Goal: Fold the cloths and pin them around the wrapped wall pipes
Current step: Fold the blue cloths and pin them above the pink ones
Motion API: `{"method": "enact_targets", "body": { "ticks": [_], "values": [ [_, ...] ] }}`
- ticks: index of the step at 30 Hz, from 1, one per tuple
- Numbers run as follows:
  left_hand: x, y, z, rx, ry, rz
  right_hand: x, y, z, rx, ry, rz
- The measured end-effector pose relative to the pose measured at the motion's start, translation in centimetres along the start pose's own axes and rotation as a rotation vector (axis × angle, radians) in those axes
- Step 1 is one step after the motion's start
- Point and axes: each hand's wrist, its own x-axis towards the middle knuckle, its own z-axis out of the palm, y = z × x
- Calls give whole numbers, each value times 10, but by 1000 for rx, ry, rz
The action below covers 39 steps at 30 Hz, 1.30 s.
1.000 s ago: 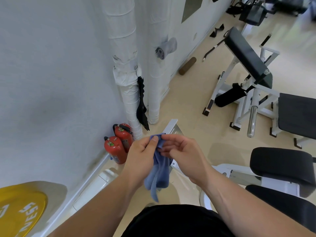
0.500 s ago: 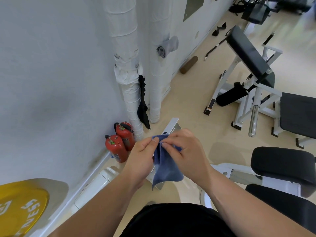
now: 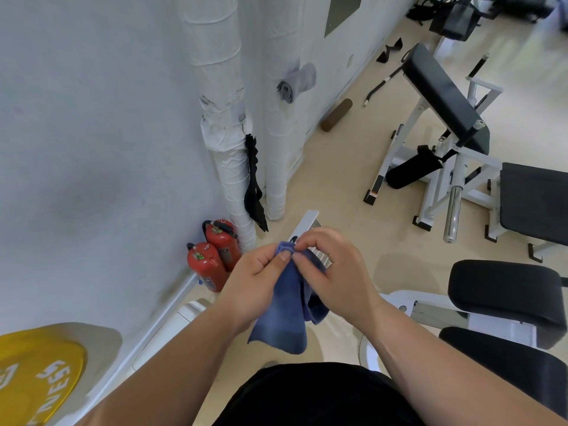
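Both hands meet at chest height over the floor, pinching the top edge of a blue cloth [image 3: 287, 305] between them. The left hand [image 3: 256, 279] is closed on the gathered corner with its thumb pressed on top, and the right hand [image 3: 333, 272] grips the same edge just beside it, fingertips curled in, so the two thumbs nearly touch. The cloth hangs down below the hands in two loose layers, the near layer wider and the far layer drooping behind the right wrist, so the fold looks only half formed. To do this step well, the corners should be matched at the pinch before anything else: slide the right hand outward along the top edge while the left holds its corner, so the fabric is pulled flat and the hanging layers line up instead of trailing unevenly. A light shake would probably let the soft fabric drop straight. Then fold again into a narrow band that can go around a pipe. Ahead of and above the hands stand the two white wrapped pipes [image 3: 226, 142]; the farther one, up and to the right, already carries a rolled grey cloth [image 3: 296, 83], a fair guide to the shape wanted. A black strap-like item [image 3: 253, 186] hangs between the pipes, and two red fire extinguishers [image 3: 215, 256] stand on the floor just left of the left hand. No pin can be made out in either hand.
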Motion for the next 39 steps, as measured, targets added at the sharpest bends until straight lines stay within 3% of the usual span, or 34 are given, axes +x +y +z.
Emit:
{"method": "enact_targets", "body": {
  "ticks": [3, 9, 15, 26, 29, 35, 39],
  "values": [
    [2, 4, -3, 45, 38, -10, -3, -1, 3, -4, -111, 93],
    [11, 12, -7, 220, 123, 61, 5, 6, 11, -31, -46, 181],
    [33, 35, -29, 401, 204, 166, 21, 21, 13, 77, -241, 171],
    [64, 75, -86, 142, 550, 244, 32, 79, -7, -381, -510, 94],
    [65, 83, -87, 172, 534, 267, 32, 83, -18, -413, -543, 96],
    [78, 64, -110, 369, 534, 163, 47, 82, -41, -305, -381, 258],
    [79, 52, -122, 353, 529, 27, 58, 74, -71, 112, -122, 399]
  ]
}}
